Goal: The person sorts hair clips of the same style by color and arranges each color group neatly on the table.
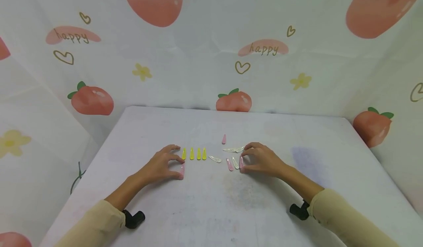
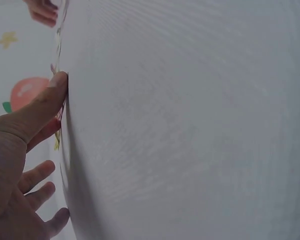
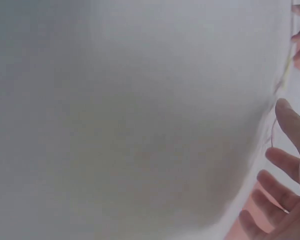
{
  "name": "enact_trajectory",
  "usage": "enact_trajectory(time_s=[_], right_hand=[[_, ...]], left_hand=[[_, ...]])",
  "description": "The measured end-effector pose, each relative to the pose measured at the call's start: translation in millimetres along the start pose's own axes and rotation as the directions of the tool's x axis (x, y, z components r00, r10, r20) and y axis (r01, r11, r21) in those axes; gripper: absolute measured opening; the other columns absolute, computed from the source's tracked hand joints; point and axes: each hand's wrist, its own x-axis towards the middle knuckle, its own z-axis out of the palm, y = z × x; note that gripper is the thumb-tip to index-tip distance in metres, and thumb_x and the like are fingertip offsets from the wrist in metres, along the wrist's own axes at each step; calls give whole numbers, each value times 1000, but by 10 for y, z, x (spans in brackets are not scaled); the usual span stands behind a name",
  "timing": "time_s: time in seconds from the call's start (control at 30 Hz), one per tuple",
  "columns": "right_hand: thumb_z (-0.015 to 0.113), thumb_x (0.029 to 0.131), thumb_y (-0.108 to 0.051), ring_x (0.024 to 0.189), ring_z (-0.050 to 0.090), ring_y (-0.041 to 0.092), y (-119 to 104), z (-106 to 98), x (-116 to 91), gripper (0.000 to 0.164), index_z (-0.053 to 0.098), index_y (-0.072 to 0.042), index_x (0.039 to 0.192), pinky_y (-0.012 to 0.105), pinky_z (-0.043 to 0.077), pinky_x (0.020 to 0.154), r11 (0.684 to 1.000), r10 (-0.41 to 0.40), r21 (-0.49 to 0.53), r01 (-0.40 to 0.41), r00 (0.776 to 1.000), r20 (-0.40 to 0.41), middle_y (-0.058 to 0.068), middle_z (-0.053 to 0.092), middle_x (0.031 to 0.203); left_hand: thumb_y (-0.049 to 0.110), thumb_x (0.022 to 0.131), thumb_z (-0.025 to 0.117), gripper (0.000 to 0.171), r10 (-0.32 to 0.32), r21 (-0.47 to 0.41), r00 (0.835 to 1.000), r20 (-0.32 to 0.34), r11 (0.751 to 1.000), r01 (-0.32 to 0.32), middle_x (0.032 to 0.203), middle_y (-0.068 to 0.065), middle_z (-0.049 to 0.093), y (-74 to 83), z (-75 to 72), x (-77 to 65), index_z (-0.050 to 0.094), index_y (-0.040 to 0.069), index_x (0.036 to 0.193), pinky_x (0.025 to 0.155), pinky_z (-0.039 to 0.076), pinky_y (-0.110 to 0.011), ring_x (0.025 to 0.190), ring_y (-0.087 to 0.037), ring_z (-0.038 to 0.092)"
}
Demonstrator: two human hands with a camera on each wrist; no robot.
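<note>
My left hand (image 1: 162,165) pinches a pink snap hair clip (image 1: 182,169) between thumb and index finger, low over the table, just below the left end of a row of yellow hair clips (image 1: 191,154). Over on the right, my right hand (image 1: 265,161) holds another pink hair clip (image 1: 241,162) between its thumb and index finger. Beside that clip lie a white hair clip (image 1: 235,163) and a pink one. In the left wrist view, the left thumb (image 2: 52,92) covers most of what it grips. The right wrist view shows the right thumb and fingers (image 3: 285,162) around a thin clip edge.
Between the hands rests a single white hair clip (image 1: 215,159). Two more white clips (image 1: 229,150) touch near the right fingertips, and a pink clip (image 1: 224,139) lies farther back. The white table (image 1: 198,210) meets a fruit-printed curtain (image 1: 198,56) behind it.
</note>
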Motion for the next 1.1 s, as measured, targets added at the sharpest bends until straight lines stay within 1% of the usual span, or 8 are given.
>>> enact_trajectory(time_s=[0.17, 0.3, 0.53, 0.63, 0.73, 0.87, 0.97, 1.1], right_hand=[[85, 78, -37, 118, 56, 27, -270, 24, 181, 47, 75, -8, 114, 50, 48, 98, 999, -48, 9, 48, 999, 12, 7, 64, 119], [84, 80, -38, 116, 55, 25, -491, 91, 318, 45, 75, -10, 115, 45, 50, 95, 996, -87, 15, 86, 995, 41, 5, 63, 118], [82, 80, -40, 92, 54, 14, -806, 274, 528, 42, 76, -15, 113, 31, 47, 79, 987, -155, -40, 159, 984, 84, 0, 62, 100], [80, 81, -45, 87, 51, 12, -923, 370, 598, 44, 76, -16, 115, 28, 46, 74, 984, -158, -62, 166, 980, 123, -2, 60, 96], [78, 82, -48, 85, 52, 12, -1012, 475, 659, 46, 76, -17, 115, 28, 46, 75, 980, -163, -88, 178, 975, 153, -3, 59, 94], [78, 81, -50, 91, 58, 13, -1120, 557, 720, 43, 75, -20, 112, 34, 45, 83, 968, -173, -154, 198, 972, 159, -4, 62, 94], [77, 82, -50, 97, 61, 12, -1188, 588, 751, 42, 75, -21, 112, 37, 44, 87, 959, -164, -204, 195, 974, 160, -5, 65, 98], [74, 85, -49, 95, 62, 12, -1232, 626, 786, 42, 74, -20, 115, 37, 45, 86, 961, -140, -215, 174, 976, 168, -4, 66, 98]], left_hand=[[37, 67, 92, 46, -26, -21, 1000, 4, 999, 26, 141, -18, 52, -15, 8, -15, 78, 14, 104, 105, 34, -66, 135, -42, 41], [36, 67, 92, 45, -48, -42, 999, 8, 998, 48, 142, -18, 52, -32, 26, -22, 78, 16, 105, 105, 33, -66, 136, -42, 41], [40, 66, 92, 48, -56, -48, 998, -2, 997, 55, 144, -21, 49, -40, 25, -9, 78, 16, 105, 102, 35, -68, 133, -47, 42], [42, 66, 91, 49, -55, -45, 998, -2, 997, 55, 144, -21, 49, -47, 22, -5, 79, 17, 105, 101, 36, -68, 132, -48, 43], [43, 66, 91, 48, -50, -43, 999, -5, 998, 50, 144, -21, 49, -60, 19, -9, 79, 18, 105, 101, 36, -68, 131, -48, 44], [42, 65, 91, 47, -33, -49, 999, -12, 998, 32, 143, -21, 50, -64, 14, -19, 78, 18, 104, 100, 36, -69, 131, -48, 44], [42, 66, 91, 47, -18, -48, 1000, -13, 999, 17, 143, -21, 50, -59, 5, -20, 78, 19, 104, 101, 36, -69, 132, -48, 43], [42, 65, 91, 47, -8, -32, 1000, -12, 999, 8, 143, -20, 50, -59, -4, -14, 78, 19, 104, 101, 35, -68, 133, -46, 43]])
